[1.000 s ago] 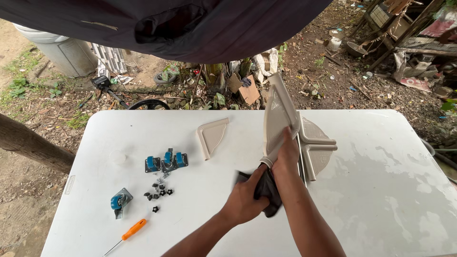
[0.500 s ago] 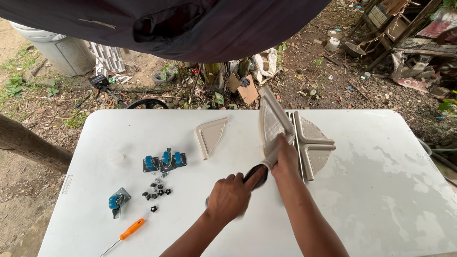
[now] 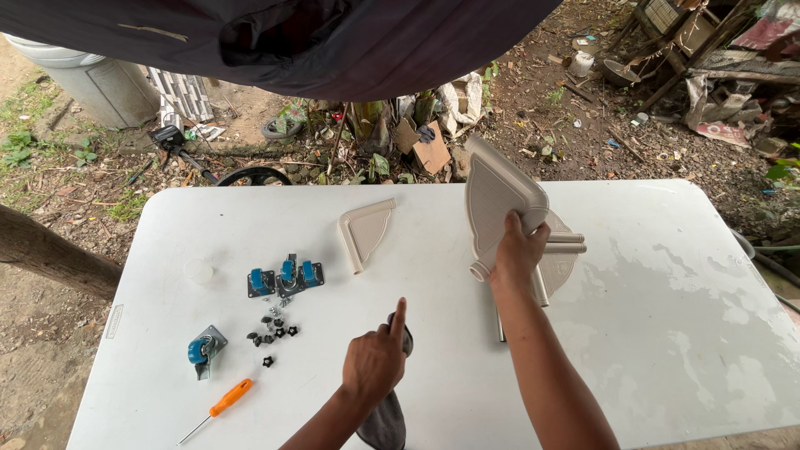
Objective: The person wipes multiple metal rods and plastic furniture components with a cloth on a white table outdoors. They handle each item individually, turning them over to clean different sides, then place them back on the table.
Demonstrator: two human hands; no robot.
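My right hand [image 3: 517,250] grips a beige plastic wedge-shaped panel [image 3: 498,200] and holds it upright over the white table [image 3: 667,300]. Behind the hand more beige parts with tubes [image 3: 560,258] lie flat. My left hand [image 3: 377,360] holds a dark grey cloth [image 3: 385,421] near the table's front, with the index finger stretched out. A second beige wedge piece [image 3: 367,229] lies on the table to the left of the raised panel.
Blue caster wheels [image 3: 283,277] sit left of centre, one more caster [image 3: 202,350] nearer the front. Small black nuts [image 3: 272,333] lie between them. An orange-handled screwdriver [image 3: 221,405] rests at the front left. Dirt, debris and a dark tarp [image 3: 333,42] lie beyond the table.
My left hand has pulled back with the cloth from the panel toward the table's front. My right hand has tilted the panel up and more upright.
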